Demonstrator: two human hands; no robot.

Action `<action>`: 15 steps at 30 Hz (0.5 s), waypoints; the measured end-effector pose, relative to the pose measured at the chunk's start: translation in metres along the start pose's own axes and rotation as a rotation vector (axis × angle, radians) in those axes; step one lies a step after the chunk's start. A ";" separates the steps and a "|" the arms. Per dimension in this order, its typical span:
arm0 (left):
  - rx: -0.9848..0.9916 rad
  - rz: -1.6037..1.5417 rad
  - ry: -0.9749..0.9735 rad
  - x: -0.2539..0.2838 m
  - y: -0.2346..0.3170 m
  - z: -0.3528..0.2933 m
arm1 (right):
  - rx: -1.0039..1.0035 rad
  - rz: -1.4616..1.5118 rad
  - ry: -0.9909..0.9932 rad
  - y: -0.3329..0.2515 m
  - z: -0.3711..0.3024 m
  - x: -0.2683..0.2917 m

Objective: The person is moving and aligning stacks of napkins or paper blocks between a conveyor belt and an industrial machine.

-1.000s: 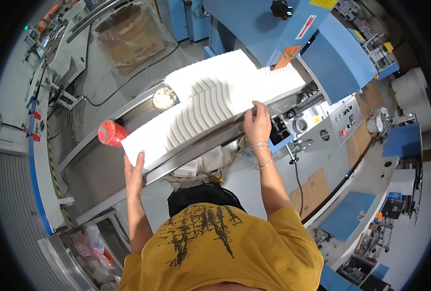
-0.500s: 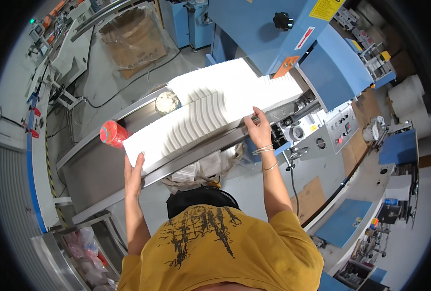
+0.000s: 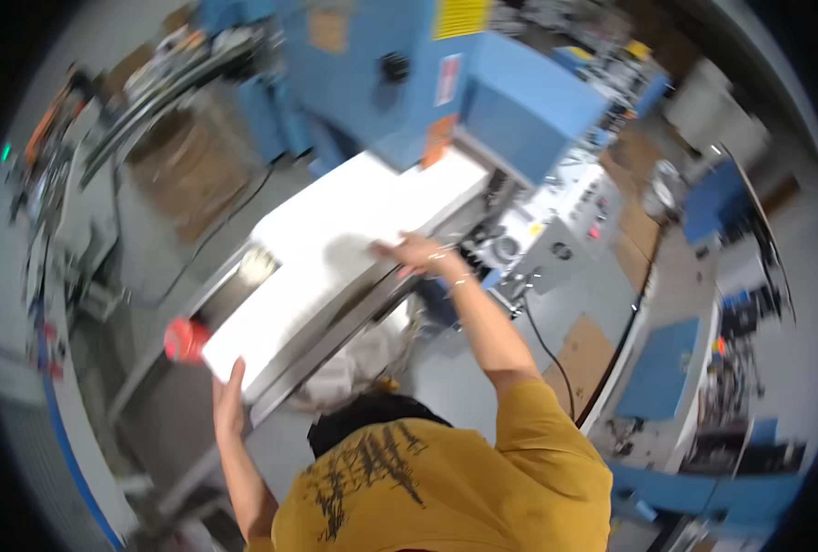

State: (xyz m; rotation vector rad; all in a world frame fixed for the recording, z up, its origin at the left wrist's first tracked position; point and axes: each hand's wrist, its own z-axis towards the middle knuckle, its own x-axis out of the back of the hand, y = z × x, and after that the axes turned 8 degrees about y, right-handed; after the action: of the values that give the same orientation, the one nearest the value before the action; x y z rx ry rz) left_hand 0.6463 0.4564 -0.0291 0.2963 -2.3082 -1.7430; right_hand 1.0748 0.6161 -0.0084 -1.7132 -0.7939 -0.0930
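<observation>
Right hand (image 3: 415, 251) — blurred, white stack (image 3: 310, 274) — layers indistinct

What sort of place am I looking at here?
Probably a factory or workshop floor: there is a big blue machine, a control panel with knobs, and a long white stack lying in a metal trough.

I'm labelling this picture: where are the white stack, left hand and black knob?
White stack (image 3: 306, 269), head view, middle of its bright surface.
Left hand (image 3: 229, 405), head view, middle of the hand.
Black knob (image 3: 393, 67), head view, middle of its front.
</observation>
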 end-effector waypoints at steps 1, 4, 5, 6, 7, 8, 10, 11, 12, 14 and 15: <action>-0.009 0.018 -0.020 0.004 -0.001 0.001 | -0.157 0.104 0.115 -0.005 -0.005 -0.009; -0.052 0.056 -0.071 0.008 0.000 0.007 | -0.343 0.224 0.052 -0.022 -0.004 -0.003; -0.030 0.052 -0.085 0.009 -0.002 0.011 | -0.257 0.383 0.060 -0.031 -0.025 -0.002; -0.008 0.050 -0.092 0.010 -0.002 0.015 | -0.247 0.394 0.088 -0.029 -0.026 0.000; 0.008 0.034 -0.109 0.010 -0.002 0.019 | -0.281 0.349 0.046 -0.025 -0.023 0.000; -0.007 0.042 -0.124 0.013 0.000 0.025 | -0.317 0.303 0.000 -0.023 -0.020 -0.001; 0.034 0.043 -0.132 0.015 0.004 0.020 | -0.330 0.313 0.015 -0.026 -0.019 -0.009; 0.033 0.044 -0.128 0.021 0.006 0.021 | -0.294 0.339 -0.048 -0.023 -0.014 -0.016; 0.079 0.009 -0.121 0.032 0.006 0.020 | -0.259 0.357 -0.126 -0.029 -0.013 -0.024; 0.138 -0.030 -0.084 0.057 0.004 0.015 | -0.251 0.253 -0.128 -0.042 -0.010 -0.044; 0.119 -0.015 -0.058 0.072 0.002 0.011 | -0.237 0.150 -0.121 -0.052 -0.007 -0.057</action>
State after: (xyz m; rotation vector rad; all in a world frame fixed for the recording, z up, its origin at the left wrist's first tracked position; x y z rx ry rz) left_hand 0.5745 0.4456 -0.0258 0.2887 -2.4627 -1.6448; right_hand 1.0050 0.5883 0.0110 -2.0130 -0.7632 0.0211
